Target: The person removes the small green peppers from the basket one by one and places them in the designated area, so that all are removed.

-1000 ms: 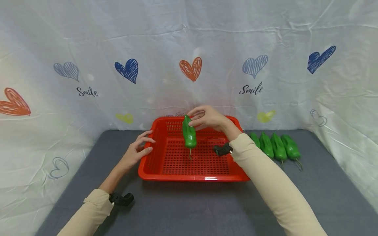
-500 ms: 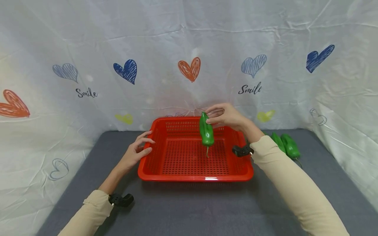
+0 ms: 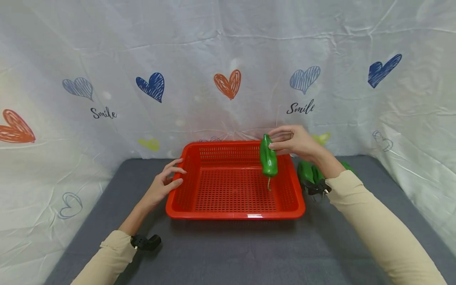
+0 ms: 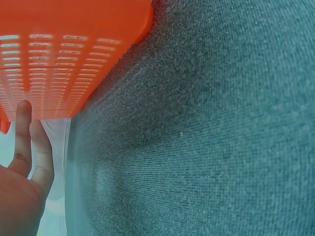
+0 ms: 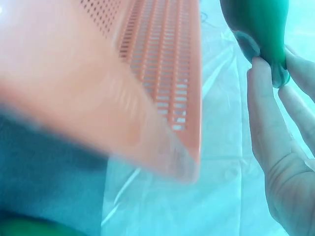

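A green pepper (image 3: pixel 268 158) hangs stem down above the right part of the red plastic basket (image 3: pixel 235 214). My right hand (image 3: pixel 299 141) pinches it near its pointed upper end, between thumb and fingers. In the right wrist view the fingertips touch that tapered end of the pepper (image 5: pixel 263 29). At the basket's left side, my left hand (image 3: pixel 162 184) rests with loose fingers at the rim. Two straight fingers of the left hand (image 4: pixel 29 157) show beside the slotted outer wall in the left wrist view.
Several more green peppers (image 3: pixel 305 171) lie on the grey table (image 3: pixel 228 253) right of the basket, partly hidden by my right wrist and its black camera (image 3: pixel 317 187). A white curtain (image 3: pixel 192 47) with printed hearts stands behind the table.
My right hand has moved right with the pepper, from over the basket's middle to its right part. The left hand has stayed at the left rim.
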`<action>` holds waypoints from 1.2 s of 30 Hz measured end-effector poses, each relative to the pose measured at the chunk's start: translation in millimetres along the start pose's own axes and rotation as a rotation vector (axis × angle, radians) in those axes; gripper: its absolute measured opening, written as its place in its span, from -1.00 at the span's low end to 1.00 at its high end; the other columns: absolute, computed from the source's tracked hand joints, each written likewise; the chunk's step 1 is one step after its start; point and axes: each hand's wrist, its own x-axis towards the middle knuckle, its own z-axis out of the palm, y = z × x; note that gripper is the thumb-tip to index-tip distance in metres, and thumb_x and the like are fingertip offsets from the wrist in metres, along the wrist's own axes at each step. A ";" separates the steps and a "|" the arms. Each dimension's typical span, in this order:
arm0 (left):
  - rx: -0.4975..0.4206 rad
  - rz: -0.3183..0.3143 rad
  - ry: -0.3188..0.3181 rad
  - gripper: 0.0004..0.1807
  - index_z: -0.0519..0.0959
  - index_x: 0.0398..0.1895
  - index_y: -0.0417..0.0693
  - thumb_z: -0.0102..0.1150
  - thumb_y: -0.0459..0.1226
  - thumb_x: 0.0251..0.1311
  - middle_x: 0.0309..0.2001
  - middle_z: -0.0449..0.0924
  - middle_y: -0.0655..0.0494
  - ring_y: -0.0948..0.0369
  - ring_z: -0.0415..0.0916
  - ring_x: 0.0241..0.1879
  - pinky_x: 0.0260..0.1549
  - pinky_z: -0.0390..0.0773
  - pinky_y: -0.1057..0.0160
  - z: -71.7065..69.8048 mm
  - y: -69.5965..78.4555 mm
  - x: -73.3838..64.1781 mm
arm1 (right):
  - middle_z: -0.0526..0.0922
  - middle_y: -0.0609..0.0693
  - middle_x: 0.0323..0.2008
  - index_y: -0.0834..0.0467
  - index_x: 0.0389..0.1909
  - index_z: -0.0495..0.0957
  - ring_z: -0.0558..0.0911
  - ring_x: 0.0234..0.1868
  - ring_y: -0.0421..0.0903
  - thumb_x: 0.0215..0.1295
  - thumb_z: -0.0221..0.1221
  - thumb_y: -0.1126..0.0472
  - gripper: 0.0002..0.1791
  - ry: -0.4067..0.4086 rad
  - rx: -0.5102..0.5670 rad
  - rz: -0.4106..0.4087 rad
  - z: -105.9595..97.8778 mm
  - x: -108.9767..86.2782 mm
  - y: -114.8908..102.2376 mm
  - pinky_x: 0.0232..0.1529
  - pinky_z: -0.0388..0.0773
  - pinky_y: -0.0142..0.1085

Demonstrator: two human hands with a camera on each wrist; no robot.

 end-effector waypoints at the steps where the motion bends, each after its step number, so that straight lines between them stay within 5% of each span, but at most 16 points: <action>1: 0.001 0.000 -0.001 -0.73 0.52 0.14 -0.29 0.12 -0.45 0.43 0.54 0.06 -0.05 -0.25 0.48 0.05 -0.07 0.57 0.24 0.2 0.0 0.1 | 0.68 0.24 0.00 0.46 0.24 0.46 0.72 -0.13 0.04 0.27 0.33 0.48 -0.48 0.004 -0.001 0.000 -3.2 -3.0 0.6 -0.10 0.63 0.01; 20: 0.012 -0.008 0.002 -0.73 0.51 0.14 -0.29 0.11 -0.44 0.43 0.54 0.06 -0.04 -0.23 0.52 0.01 -0.08 0.58 0.24 0.8 1.5 0.4 | 0.73 0.06 -0.07 0.31 0.17 0.58 0.71 -0.09 -0.07 0.30 0.31 0.46 -0.59 0.119 0.048 -0.001 -54.0 -56.1 15.1 -0.11 0.65 -0.14; 29: 0.028 -0.009 0.009 -0.73 0.52 0.15 -0.29 0.11 -0.43 0.44 0.54 0.06 -0.05 -0.22 0.50 0.03 -0.09 0.57 0.24 1.9 -0.1 -0.1 | 0.73 -0.03 -0.04 0.27 0.25 0.56 0.70 -0.05 -0.09 0.30 0.36 0.38 -0.51 0.213 -0.053 0.037 -75.6 -74.1 22.8 -0.10 0.64 -0.16; 36: 0.042 -0.003 0.019 -0.74 0.53 0.14 -0.27 0.12 -0.43 0.44 0.53 0.08 -0.04 -0.19 0.34 0.21 -0.06 0.54 0.26 2.6 0.6 0.2 | 0.71 -0.10 -0.01 0.23 0.25 0.59 0.69 -0.03 -0.10 0.32 0.33 0.41 -0.53 0.256 -0.036 0.040 -93.1 -86.2 32.0 -0.08 0.63 -0.17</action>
